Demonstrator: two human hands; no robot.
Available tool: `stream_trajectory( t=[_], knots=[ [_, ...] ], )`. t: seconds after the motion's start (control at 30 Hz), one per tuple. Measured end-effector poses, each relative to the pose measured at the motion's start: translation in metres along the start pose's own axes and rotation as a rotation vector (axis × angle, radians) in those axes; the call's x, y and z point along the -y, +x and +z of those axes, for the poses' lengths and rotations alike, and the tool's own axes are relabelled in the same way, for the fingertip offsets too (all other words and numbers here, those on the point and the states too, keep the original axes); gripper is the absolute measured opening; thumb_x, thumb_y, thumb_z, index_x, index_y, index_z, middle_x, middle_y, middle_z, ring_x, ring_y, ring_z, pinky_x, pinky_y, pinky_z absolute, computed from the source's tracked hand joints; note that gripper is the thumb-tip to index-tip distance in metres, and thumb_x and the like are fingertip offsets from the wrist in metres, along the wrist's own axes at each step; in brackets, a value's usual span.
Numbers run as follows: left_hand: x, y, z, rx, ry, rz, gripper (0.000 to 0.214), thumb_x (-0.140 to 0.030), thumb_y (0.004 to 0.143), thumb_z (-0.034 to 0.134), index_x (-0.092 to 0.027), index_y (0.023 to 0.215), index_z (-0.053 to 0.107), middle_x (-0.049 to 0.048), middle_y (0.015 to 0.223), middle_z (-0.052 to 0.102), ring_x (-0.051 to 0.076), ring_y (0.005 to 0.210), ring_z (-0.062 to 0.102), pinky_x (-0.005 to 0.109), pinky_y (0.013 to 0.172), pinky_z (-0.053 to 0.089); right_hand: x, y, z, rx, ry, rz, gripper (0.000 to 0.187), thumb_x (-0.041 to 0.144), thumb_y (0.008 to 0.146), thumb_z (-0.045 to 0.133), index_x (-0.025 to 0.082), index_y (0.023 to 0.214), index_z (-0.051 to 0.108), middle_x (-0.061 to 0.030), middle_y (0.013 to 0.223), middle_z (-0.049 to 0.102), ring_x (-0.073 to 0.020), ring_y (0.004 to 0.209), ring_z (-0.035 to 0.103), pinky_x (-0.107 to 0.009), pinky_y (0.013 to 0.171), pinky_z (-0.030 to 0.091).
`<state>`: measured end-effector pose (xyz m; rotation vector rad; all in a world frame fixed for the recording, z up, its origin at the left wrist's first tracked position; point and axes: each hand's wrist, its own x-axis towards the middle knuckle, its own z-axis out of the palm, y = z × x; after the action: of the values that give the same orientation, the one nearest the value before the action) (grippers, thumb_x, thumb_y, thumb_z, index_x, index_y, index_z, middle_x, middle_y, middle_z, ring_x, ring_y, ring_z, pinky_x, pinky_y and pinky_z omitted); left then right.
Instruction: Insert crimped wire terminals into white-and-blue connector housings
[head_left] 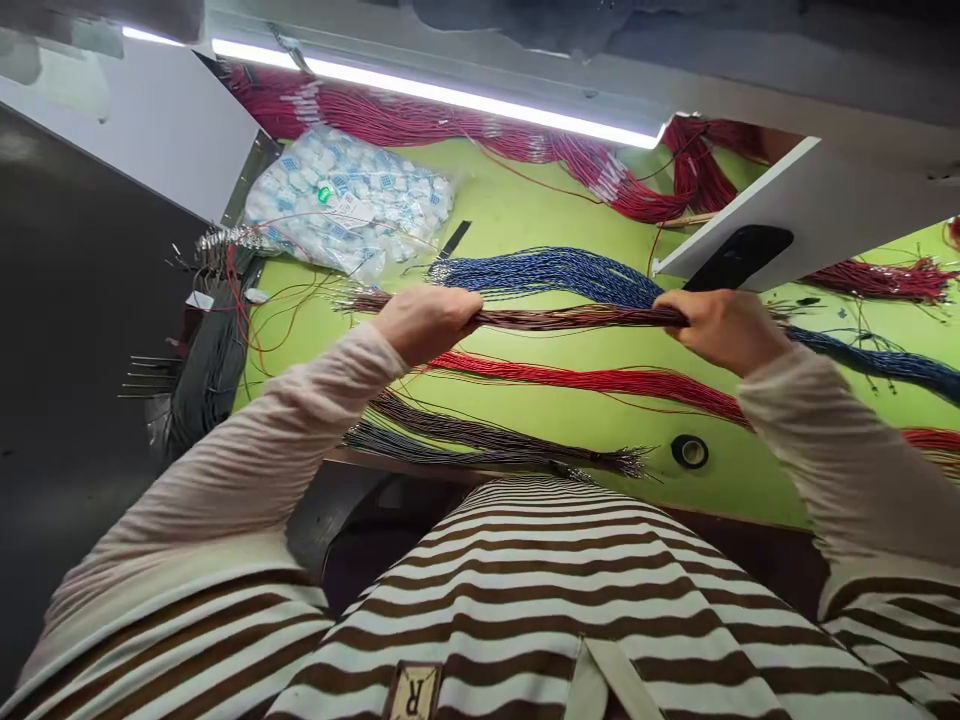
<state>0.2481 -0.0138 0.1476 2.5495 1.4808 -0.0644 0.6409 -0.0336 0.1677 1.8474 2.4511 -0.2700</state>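
Observation:
My left hand [427,325] and my right hand [720,330] both grip a long bundle of twisted brown wires [570,318], held taut across the green work table [510,200]. Its frayed end sticks out past my left hand. Just behind the bundle lies a hank of blue twisted wires [547,275], partly under my right hand. A bundle of red wires [585,378] stretches below my hands, and a brown-and-grey wire bundle [487,445] lies nearer the table's front edge.
A clear bag of small white packets [349,200] lies at the back left. Red wire hanks [450,130] run along the back under a lit LED strip [450,90]. A black phone [739,257] rests on a white board [810,210]. A tape roll [690,451] lies near the front edge.

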Motion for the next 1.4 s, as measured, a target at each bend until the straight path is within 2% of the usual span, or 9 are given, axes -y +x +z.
stream_trajectory(
  t=[0.1, 0.27, 0.4, 0.53, 0.77, 0.93, 1.13, 1.27, 1.4],
  knots=[
    [-0.005, -0.027, 0.004, 0.089, 0.054, 0.13, 0.028, -0.035, 0.092, 0.039, -0.015, 0.089, 0.059, 0.0067, 0.083, 0.064, 0.019, 0.077, 0.062, 0.03, 0.068, 0.045, 0.019, -0.042, -0.004, 0.124, -0.1, -0.057, 0.033, 0.03, 0.083, 0.051, 0.026, 0.114, 0.064, -0.0026, 0.073, 0.068, -0.0166, 0.061, 0.057, -0.027, 0.061, 0.037],
    [-0.01, -0.045, 0.063, 0.481, 0.078, 0.104, 0.015, -0.029, 0.087, 0.049, -0.02, 0.088, 0.06, 0.0077, 0.092, 0.069, 0.021, 0.084, 0.065, 0.03, 0.073, 0.047, 0.05, -0.054, 0.083, 0.47, 0.015, -0.11, 0.025, 0.022, 0.086, 0.048, 0.022, 0.104, 0.065, -0.0056, 0.09, 0.071, -0.0158, 0.073, 0.063, -0.024, 0.062, 0.039],
    [-0.004, -0.048, 0.101, 0.506, 0.111, -0.032, 0.013, -0.026, 0.082, 0.055, -0.02, 0.092, 0.061, 0.012, 0.096, 0.071, 0.025, 0.088, 0.067, 0.033, 0.075, 0.049, 0.061, -0.05, 0.14, 0.47, 0.023, -0.094, 0.035, 0.017, 0.083, 0.05, 0.02, 0.116, 0.06, -0.0091, 0.106, 0.068, -0.0187, 0.088, 0.064, -0.025, 0.07, 0.043],
    [0.008, -0.029, 0.108, 0.453, 0.131, -0.158, 0.029, -0.028, 0.082, 0.055, -0.018, 0.11, 0.054, 0.0155, 0.098, 0.07, 0.027, 0.091, 0.068, 0.037, 0.078, 0.05, 0.061, -0.039, 0.155, 0.404, -0.007, -0.04, 0.056, 0.012, 0.086, 0.041, 0.021, 0.141, 0.038, -0.0124, 0.121, 0.062, -0.0227, 0.104, 0.062, -0.029, 0.078, 0.045],
    [0.015, 0.024, 0.091, 0.279, 0.147, -0.255, 0.034, -0.021, 0.085, 0.046, -0.011, 0.118, 0.049, 0.0203, 0.104, 0.068, 0.029, 0.098, 0.065, 0.039, 0.083, 0.047, 0.044, 0.012, 0.131, 0.282, -0.095, 0.086, 0.059, 0.023, 0.089, 0.042, 0.019, 0.147, 0.031, -0.014, 0.103, 0.07, -0.0263, 0.089, 0.066, -0.036, 0.074, 0.047],
    [0.019, -0.015, 0.076, 0.262, 0.098, -0.173, 0.033, -0.017, 0.08, 0.05, -0.018, 0.112, 0.058, 0.0116, 0.107, 0.068, 0.026, 0.099, 0.064, 0.034, 0.086, 0.046, 0.04, -0.015, 0.108, 0.205, -0.067, -0.058, 0.054, 0.018, 0.088, 0.038, 0.026, 0.141, 0.042, -0.008, 0.114, 0.067, -0.023, 0.094, 0.065, -0.031, 0.07, 0.049],
    [0.003, -0.045, 0.056, 0.122, 0.014, -0.031, 0.075, -0.016, 0.075, 0.053, -0.022, 0.145, 0.028, 0.0088, 0.112, 0.063, 0.023, 0.091, 0.063, 0.03, 0.078, 0.047, 0.068, -0.047, 0.062, -0.014, -0.017, -0.259, 0.049, 0.016, 0.089, 0.04, 0.027, 0.135, 0.051, -0.0056, 0.104, 0.07, -0.0149, 0.084, 0.064, -0.023, 0.067, 0.047],
    [-0.005, -0.042, 0.047, 0.189, -0.023, 0.064, 0.032, -0.021, 0.078, 0.054, -0.024, 0.108, 0.066, 0.0059, 0.095, 0.061, 0.02, 0.084, 0.061, 0.028, 0.072, 0.047, 0.083, -0.062, 0.016, -0.138, -0.023, -0.354, 0.044, 0.019, 0.093, 0.039, 0.029, 0.132, 0.053, -0.0044, 0.089, 0.07, -0.0132, 0.075, 0.063, -0.022, 0.065, 0.045],
    [0.015, -0.058, 0.018, -0.122, -0.105, 0.036, 0.019, -0.026, 0.084, 0.052, -0.018, 0.082, 0.068, 0.0065, 0.087, 0.057, 0.017, 0.077, 0.056, 0.028, 0.07, 0.046, 0.079, -0.078, -0.016, -0.211, -0.029, -0.345, 0.041, 0.024, 0.094, 0.038, 0.032, 0.129, 0.056, -0.0031, 0.085, 0.071, -0.0146, 0.074, 0.064, -0.025, 0.065, 0.046]
  ],
)
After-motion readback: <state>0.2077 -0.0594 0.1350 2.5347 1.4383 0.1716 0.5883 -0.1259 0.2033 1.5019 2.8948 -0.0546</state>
